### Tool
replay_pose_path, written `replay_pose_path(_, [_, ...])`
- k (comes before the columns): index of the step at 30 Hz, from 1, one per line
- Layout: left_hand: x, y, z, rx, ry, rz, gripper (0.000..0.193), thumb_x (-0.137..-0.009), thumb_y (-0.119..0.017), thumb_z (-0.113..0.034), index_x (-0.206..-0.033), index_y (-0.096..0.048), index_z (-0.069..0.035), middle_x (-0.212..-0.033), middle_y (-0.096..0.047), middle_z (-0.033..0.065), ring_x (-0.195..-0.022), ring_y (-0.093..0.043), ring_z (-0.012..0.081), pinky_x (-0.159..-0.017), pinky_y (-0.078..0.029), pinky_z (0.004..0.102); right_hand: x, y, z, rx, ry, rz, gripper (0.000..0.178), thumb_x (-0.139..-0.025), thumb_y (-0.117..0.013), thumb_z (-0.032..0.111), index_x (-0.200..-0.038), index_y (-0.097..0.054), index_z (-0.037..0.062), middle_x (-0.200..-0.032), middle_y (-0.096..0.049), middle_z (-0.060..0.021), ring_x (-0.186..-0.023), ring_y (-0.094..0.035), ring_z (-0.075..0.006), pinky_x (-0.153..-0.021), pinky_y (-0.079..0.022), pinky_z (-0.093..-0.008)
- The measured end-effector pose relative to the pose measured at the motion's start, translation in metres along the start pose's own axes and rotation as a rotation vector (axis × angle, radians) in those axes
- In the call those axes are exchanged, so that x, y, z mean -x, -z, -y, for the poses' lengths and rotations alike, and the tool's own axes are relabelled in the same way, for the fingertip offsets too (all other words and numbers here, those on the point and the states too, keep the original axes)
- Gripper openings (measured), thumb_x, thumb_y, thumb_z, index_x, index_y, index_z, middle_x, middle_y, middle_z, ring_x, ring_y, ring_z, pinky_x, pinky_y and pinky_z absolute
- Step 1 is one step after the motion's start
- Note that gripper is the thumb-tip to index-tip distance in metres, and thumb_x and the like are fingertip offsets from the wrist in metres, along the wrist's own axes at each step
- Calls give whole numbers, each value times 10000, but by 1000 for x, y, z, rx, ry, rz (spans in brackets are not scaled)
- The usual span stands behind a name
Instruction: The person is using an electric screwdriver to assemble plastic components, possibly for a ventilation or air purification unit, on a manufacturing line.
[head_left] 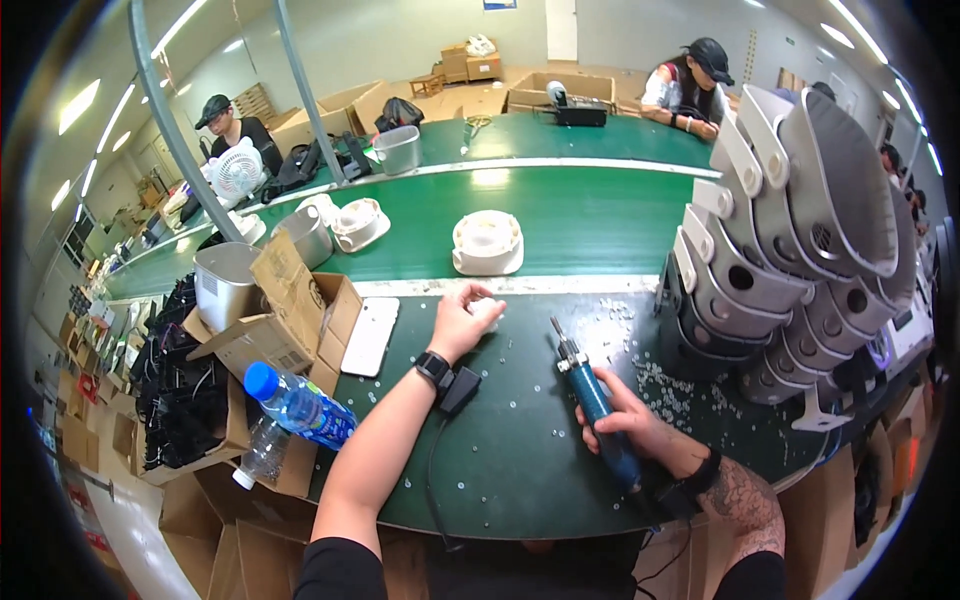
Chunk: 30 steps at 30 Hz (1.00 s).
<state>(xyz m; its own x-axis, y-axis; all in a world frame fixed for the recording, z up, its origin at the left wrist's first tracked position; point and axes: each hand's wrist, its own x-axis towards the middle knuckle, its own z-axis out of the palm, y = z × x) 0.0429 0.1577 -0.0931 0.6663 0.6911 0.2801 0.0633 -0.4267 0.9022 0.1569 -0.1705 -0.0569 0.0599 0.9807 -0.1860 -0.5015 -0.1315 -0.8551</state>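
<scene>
Bench (520, 460) edge nr L hand (463, 322), gap, R hand (632, 418) w/ driver (588, 388).

that blue power screwdriver (590, 392) is gripped around its body, tilted over the dark green table (530, 485), metal nose aimed toward the belt (590, 215) and a bit left from where i'm standing. the white plastic part (487, 245) just sits on the belt, round raised ring on top.

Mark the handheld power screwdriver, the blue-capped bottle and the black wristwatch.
handheld power screwdriver (587, 388): head view, front part of its blue body
blue-capped bottle (308, 407): head view, middle of its side
black wristwatch (433, 367): head view, its face
</scene>
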Motion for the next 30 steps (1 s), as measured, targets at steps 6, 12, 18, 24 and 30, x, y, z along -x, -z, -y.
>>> replay_pose_path(6, [-1,-2,-6,-80,30,18,331,-813,-865,-270,-989,-688,-52,-880,-705,39,-798,-634,104,-738,-527,282,0,4,-2,-45,-13,16,981,-837,-655,17,-1613,-69,147,-1117,-538,-180,-820,-646,-260,-751,-552,-404])
replay_pose_path(12, [0,-4,-8,-95,-6,-30,337,-791,-868,-280,-970,-698,-51,-844,-745,78,-777,-715,167,-750,-567,311,-1,6,-1,-55,-38,30,986,-832,-653,4,-1613,-70,154,-1139,-523,-190,-829,-645,-266,-762,-554,-415])
replay_pose_path(18, [-4,-6,-8,-98,21,-58,328,-794,-862,-278,-958,-697,-47,-846,-748,78,-774,-717,168,-749,-566,307,0,10,-3,-58,-37,33,989,-835,-654,-3,-1612,-60,148,-1143,-516,-198,-832,-640,-267,-770,-552,-421])
replay_pose_path(24, [-1,-2,-7,-141,42,-67,349,-793,-847,-333,-973,-715,-65,-914,-765,97,-852,-743,220,-783,-578,347,-4,7,0,-100,-45,25,908,-845,-668,33,-1582,-144,117,-1100,-550,-186,-782,-631,-256,-716,-546,-421])
replay_pose_path(30, [-3,-7,-12,-202,-14,-7,385,-799,-821,-376,-1016,-723,-73,-1001,-764,119,-940,-738,290,-856,-573,376,0,7,2,-193,-40,-35,568,-831,-665,44,-1332,-399,20,-1062,-573,-180,-729,-628,-248,-672,-541,-397])
